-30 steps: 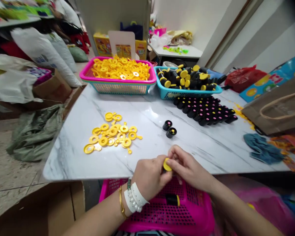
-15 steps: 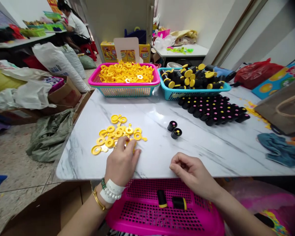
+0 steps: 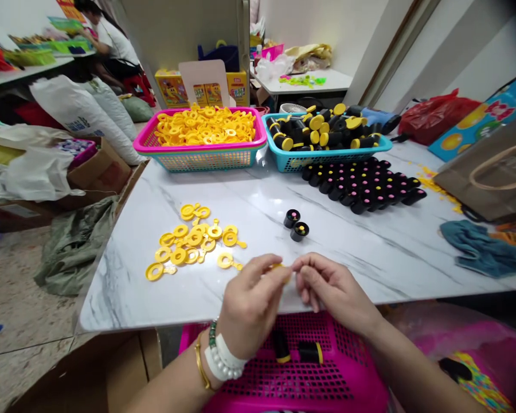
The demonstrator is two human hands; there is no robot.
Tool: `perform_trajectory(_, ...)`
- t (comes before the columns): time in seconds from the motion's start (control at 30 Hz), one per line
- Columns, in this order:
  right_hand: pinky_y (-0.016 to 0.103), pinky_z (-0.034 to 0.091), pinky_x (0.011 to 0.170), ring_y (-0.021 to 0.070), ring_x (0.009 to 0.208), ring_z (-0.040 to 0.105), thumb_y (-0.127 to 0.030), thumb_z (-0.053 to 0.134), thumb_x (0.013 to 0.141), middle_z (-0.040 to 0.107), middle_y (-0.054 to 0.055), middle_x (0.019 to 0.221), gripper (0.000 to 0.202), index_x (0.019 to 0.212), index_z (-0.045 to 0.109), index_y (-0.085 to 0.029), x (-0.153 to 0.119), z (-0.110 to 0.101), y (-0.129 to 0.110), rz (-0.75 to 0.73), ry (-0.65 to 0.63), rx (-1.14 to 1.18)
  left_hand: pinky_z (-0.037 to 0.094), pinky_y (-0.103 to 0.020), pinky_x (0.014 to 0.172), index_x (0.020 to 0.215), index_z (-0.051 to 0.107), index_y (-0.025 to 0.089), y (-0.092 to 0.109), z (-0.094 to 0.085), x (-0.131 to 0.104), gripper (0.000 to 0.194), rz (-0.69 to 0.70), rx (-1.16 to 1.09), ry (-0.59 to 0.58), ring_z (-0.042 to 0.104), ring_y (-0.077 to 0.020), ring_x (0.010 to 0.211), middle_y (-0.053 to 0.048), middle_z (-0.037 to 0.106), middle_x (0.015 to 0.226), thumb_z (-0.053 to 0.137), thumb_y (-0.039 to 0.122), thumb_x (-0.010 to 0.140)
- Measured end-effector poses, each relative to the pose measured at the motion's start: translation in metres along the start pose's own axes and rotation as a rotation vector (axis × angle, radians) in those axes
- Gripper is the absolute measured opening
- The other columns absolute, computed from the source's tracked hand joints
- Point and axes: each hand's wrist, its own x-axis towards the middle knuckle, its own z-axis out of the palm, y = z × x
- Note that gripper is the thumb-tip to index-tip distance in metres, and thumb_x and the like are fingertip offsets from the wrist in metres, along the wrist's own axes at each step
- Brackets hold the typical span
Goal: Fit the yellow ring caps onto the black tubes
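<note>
My left hand (image 3: 253, 304) is closed on a yellow plastic ring piece (image 3: 287, 277), mostly covered by the fingers. Meeting it at the table's front edge, my right hand (image 3: 331, 289) has its fingers curled and pinched; what they hold, if anything, is hidden. Left of my hands lies a loose group of yellow ring pieces with tabs (image 3: 195, 236), and one such piece (image 3: 226, 261) sits apart, nearest my left hand. Two short black cylinders (image 3: 300, 230) stand beyond my hands, one with a pink centre, one with yellow. Below, a pink basket (image 3: 344, 378) holds two black cylinders with yellow ends (image 3: 310, 351).
A pink basket (image 3: 144, 140) heaped with yellow pieces stands at the back, beside a blue basket (image 3: 284, 162) of black-and-yellow cylinders. Rows of black cylinders (image 3: 363, 186) fill the right. Farther right are a blue cloth (image 3: 481, 246) and a paper bag (image 3: 494, 166). A person (image 3: 112, 43) sits far left.
My left hand has moved right from the yellow pile with a ring piece and now meets my right hand. One ring piece lies separated from the pile. The view has shifted slightly.
</note>
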Motion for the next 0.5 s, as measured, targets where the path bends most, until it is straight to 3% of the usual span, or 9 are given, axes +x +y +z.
perform_trajectory(0.07,0.019,0.035,0.044,0.0066,0.047,0.047,-0.048,0.053,0.093,0.059,0.0,0.075,0.032,0.105,0.059,-0.018,0.004,-0.007,-0.001,0.037,-0.097,0.164,0.055,-0.029,0.085,0.112,0.06,0.021,0.014,0.01,0.004,0.032,0.042,-0.135,0.004,0.058,-0.0149,0.104,-0.009,0.056,0.121,0.051,0.003,0.088)
perform_trajectory(0.17,0.017,0.028,0.042,0.0025,0.045,0.04,-0.042,0.066,0.086,0.061,0.001,0.082,0.037,0.111,0.06,-0.016,0.008,-0.021,-0.003,0.073,-0.279,0.335,0.054,-0.03,0.085,0.1,0.058,0.019,0.026,0.021,0.012,0.024,-0.023,-0.307,-0.01,0.059,-0.0152,0.099,-0.006,0.06,0.104,0.052,0.001,0.085)
perform_trajectory(0.23,0.016,0.027,0.042,0.0029,0.047,0.039,-0.04,0.073,0.079,0.06,0.001,0.078,0.041,0.11,0.062,-0.014,0.009,-0.03,-0.003,0.109,-0.376,0.39,0.054,-0.028,0.082,0.091,0.054,0.019,0.028,0.025,0.017,0.02,-0.053,-0.359,-0.048,0.059,-0.0141,0.093,-0.004,0.059,0.094,0.052,0.001,0.083)
perform_trajectory(0.3,0.016,0.029,0.044,0.0038,0.049,0.041,-0.036,0.077,0.076,0.058,0.0,0.072,0.037,0.102,0.065,-0.012,0.011,-0.04,-0.004,0.125,-0.424,0.376,0.054,-0.029,0.082,0.089,0.053,0.019,0.028,0.027,0.021,0.02,-0.029,-0.355,-0.103,0.058,-0.0146,0.094,-0.005,0.058,0.099,0.053,0.001,0.08)
perform_trajectory(0.37,0.015,0.031,0.043,0.0036,0.048,0.042,-0.031,0.077,0.075,0.058,-0.001,0.069,0.031,0.098,0.066,-0.013,0.015,-0.053,-0.005,0.119,-0.386,0.299,0.052,-0.036,0.09,0.1,0.054,0.019,0.024,0.028,0.023,0.028,-0.019,-0.276,-0.159,0.055,-0.0193,0.106,-0.01,0.053,0.116,0.057,0.004,0.076)
perform_trajectory(0.43,0.014,0.031,0.041,0.0029,0.045,0.042,-0.028,0.075,0.077,0.06,-0.001,0.072,0.031,0.103,0.066,-0.015,0.022,-0.068,-0.01,0.103,-0.248,0.183,0.047,-0.046,0.1,0.121,0.049,0.018,0.017,0.03,0.025,0.053,-0.074,-0.152,-0.194,0.048,-0.0266,0.119,-0.015,0.044,0.131,0.066,0.012,0.071)
perform_trajectory(0.5,0.015,0.031,0.039,0.0032,0.045,0.043,-0.027,0.072,0.078,0.06,-0.001,0.076,0.037,0.113,0.063,-0.017,0.032,-0.083,-0.016,0.087,-0.079,0.069,0.044,-0.052,0.101,0.134,0.04,0.015,0.007,0.033,0.029,0.073,-0.174,-0.054,-0.199,0.045,-0.0309,0.122,-0.017,0.042,0.133,0.073,0.021,0.068)
